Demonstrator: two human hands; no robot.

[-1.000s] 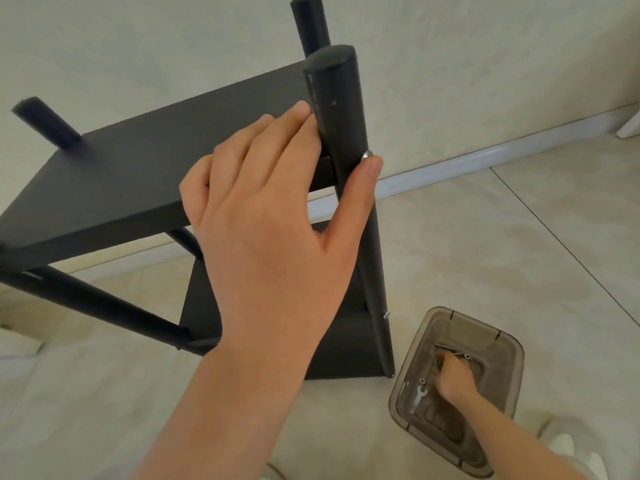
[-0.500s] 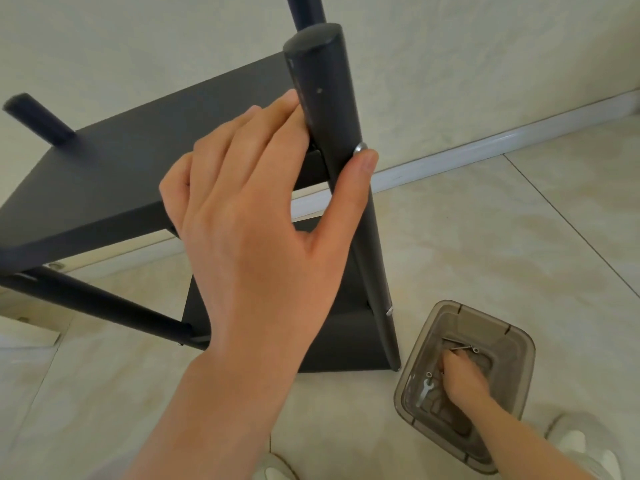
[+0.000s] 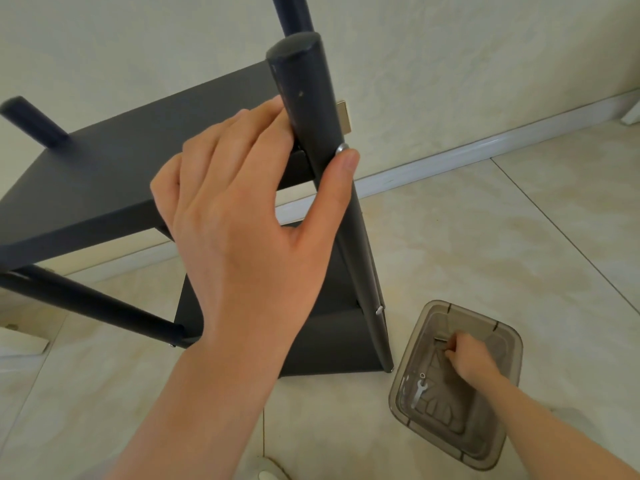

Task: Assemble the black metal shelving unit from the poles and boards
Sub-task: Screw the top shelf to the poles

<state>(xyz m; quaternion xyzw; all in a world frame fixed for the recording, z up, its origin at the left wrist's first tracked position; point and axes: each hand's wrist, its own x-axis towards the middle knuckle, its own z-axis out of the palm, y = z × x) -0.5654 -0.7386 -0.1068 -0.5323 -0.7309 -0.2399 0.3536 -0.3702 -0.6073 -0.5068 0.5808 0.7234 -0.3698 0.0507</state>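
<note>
The black shelving unit stands on the tiled floor, with its top board [image 3: 104, 174] and a lower board [image 3: 332, 337] joined by round black poles. My left hand [image 3: 242, 230] holds the near right pole [image 3: 311, 109]: fingers lie against its left side and the thumb presses beside a silver screw head [image 3: 343, 147]. My right hand [image 3: 471, 358] is down inside a smoky clear plastic box [image 3: 509, 410] on the floor, its fingers pinching a small metal part.
A small silver wrench [image 3: 419, 393] lies in the box. A pale wall and white skirting board [image 3: 450, 157] run behind the unit. A second screw [image 3: 379, 310] shows low on the near pole. My shoe tip [image 3: 266, 471] is at the bottom edge.
The view has shifted slightly. My right hand has moved toward the far side of the box and now pinches a small metal part. My left hand keeps its hold on the pole.
</note>
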